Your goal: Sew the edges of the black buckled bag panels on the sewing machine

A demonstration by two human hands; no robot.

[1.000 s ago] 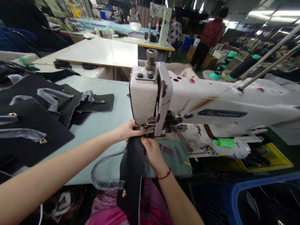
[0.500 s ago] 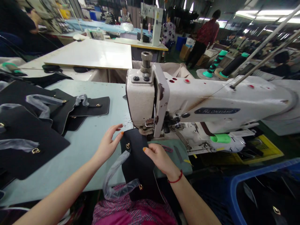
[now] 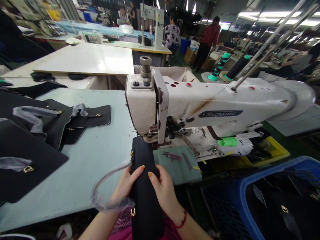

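A black leather bag piece (image 3: 144, 156) with gold clasps and a plastic-wrapped strap (image 3: 105, 191) lies under the head of a white sewing machine (image 3: 175, 100). Its far end reaches the presser foot. My left hand (image 3: 127, 185) grips its left side and my right hand (image 3: 162, 190) grips its right side, with both thumbs on top. The piece hangs off the table edge toward my lap.
Several black leather panels (image 3: 37, 133) with gold clasps are stacked at the left of the pale blue table (image 3: 100, 156). Small red snips (image 3: 171, 155) lie by the machine. A blue crate (image 3: 275, 200) holding black pieces stands at the right. A person stands far back.
Both hands slid back from the needle toward me along the piece. The piece, spread flat half a second ago, is now narrow again and gripped from both sides.
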